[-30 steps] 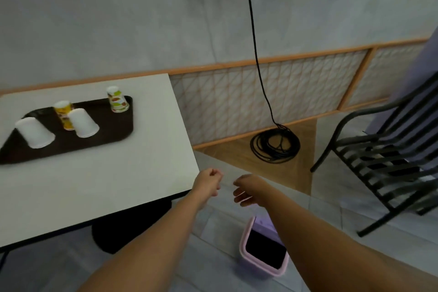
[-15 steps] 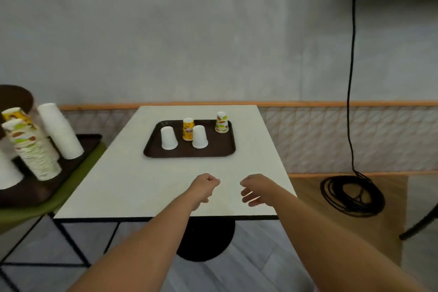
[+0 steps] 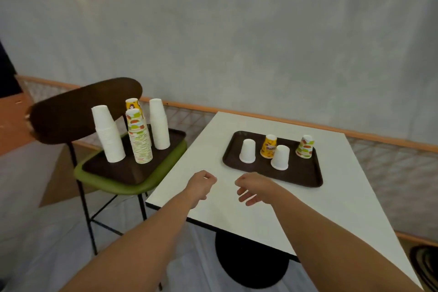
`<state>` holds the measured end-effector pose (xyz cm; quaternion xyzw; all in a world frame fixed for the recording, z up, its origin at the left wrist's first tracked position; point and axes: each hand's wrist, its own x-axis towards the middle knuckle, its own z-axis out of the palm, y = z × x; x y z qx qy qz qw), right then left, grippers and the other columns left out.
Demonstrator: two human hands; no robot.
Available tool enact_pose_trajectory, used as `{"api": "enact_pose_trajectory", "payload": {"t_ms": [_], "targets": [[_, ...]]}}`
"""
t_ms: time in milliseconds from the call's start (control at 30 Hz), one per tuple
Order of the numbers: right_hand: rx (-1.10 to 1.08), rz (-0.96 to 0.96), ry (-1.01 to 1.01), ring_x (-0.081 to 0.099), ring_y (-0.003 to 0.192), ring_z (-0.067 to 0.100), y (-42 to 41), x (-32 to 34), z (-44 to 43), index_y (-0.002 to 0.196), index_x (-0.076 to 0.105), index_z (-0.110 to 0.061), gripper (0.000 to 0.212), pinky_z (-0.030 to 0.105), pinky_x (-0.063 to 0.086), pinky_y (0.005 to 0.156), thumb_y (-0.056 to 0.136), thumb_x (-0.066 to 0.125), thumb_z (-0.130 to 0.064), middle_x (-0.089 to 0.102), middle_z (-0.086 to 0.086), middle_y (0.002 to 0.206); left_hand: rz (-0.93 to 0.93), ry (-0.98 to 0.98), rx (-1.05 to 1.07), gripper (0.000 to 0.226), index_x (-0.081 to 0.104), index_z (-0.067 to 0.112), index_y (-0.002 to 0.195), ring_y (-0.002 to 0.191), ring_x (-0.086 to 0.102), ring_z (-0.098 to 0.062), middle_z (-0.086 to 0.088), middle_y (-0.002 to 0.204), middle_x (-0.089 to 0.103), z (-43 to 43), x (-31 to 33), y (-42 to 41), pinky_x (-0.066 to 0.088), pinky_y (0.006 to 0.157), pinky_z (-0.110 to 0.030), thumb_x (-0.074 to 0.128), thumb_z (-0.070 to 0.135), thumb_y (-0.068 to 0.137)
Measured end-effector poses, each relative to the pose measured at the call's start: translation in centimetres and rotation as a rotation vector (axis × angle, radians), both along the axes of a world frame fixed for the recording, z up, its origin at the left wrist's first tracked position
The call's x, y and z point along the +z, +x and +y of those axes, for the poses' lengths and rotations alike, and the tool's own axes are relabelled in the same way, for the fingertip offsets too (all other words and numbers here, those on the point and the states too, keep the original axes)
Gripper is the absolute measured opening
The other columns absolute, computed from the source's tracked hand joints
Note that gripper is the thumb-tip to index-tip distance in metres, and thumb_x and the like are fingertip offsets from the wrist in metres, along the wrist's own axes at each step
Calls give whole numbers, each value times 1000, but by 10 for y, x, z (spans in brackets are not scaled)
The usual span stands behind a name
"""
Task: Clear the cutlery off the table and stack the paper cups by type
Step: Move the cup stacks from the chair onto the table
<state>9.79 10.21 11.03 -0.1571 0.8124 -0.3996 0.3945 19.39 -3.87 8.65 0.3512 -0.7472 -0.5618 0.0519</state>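
Note:
On the white table [image 3: 343, 208] lies a dark brown tray [image 3: 301, 176] with four upturned paper cups: a white cup [image 3: 247, 150], a yellow cup [image 3: 269, 146], a second white cup [image 3: 280, 157] and a green-patterned cup [image 3: 305, 146]. No cutlery shows. My left hand [image 3: 202, 184] hovers over the table's near-left part, curled into a fist and holding nothing. My right hand [image 3: 254, 188] is beside it, fingers loosely curled, empty, just short of the tray's front edge.
Left of the table stands a chair with a green seat [image 3: 132, 187] carrying another brown tray [image 3: 123, 168]. On it rise two white cup stacks [image 3: 107, 134] [image 3: 160, 123], a patterned stack [image 3: 139, 136] and a yellow stack [image 3: 132, 104]. A coiled black cable [image 3: 426, 261] lies at the floor's right.
The view has swung left, from the floor and bin to the table and then the chair with the stacks. Both hands keep the same pose in front of me.

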Motion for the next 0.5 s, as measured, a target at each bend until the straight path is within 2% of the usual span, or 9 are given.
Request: {"api": "enact_pose_trajectory", "payload": {"t_ms": [200, 300, 367, 433, 500], "targets": [[138, 29, 9, 60, 70, 18, -17, 2, -77, 120, 52, -3, 29, 28, 51, 65, 96, 48, -19, 57, 11, 96, 46, 92, 191, 3, 51, 14, 90, 71, 43, -17, -4, 83, 48, -62, -5, 3, 35, 55, -23, 50, 16, 92], [193, 38, 12, 59, 69, 17, -29, 3, -115, 122, 53, -3, 31, 27, 50, 63, 95, 48, -19, 57, 8, 92, 69, 130, 271, 5, 49, 12, 95, 62, 39, -13, -2, 75, 44, -90, -5, 3, 32, 52, -22, 52, 13, 92], [233, 60, 25, 59, 70, 17, -36, 4, -139, 122, 53, -4, 32, 27, 50, 63, 95, 48, -19, 56, 7, 90, 82, 114, 305, 10, 48, 11, 100, 62, 40, -12, -5, 80, 46, -109, -7, 4, 34, 52, -22, 54, 13, 92], [276, 86, 29, 59, 74, 17, -41, 4, -164, 122, 53, -4, 32, 26, 50, 64, 95, 49, -20, 56, 6, 92, 84, 76, 346, 12, 47, 12, 101, 62, 44, -12, -7, 88, 49, -127, -10, 5, 39, 54, -24, 54, 13, 91], [304, 111, 20, 59, 82, 20, -41, 6, -179, 122, 53, -6, 32, 26, 49, 65, 95, 49, -22, 56, 7, 99, 84, 93, 383, 10, 48, 12, 99, 63, 43, -13, -7, 83, 50, -137, -13, 6, 39, 54, -23, 54, 11, 91]]}}
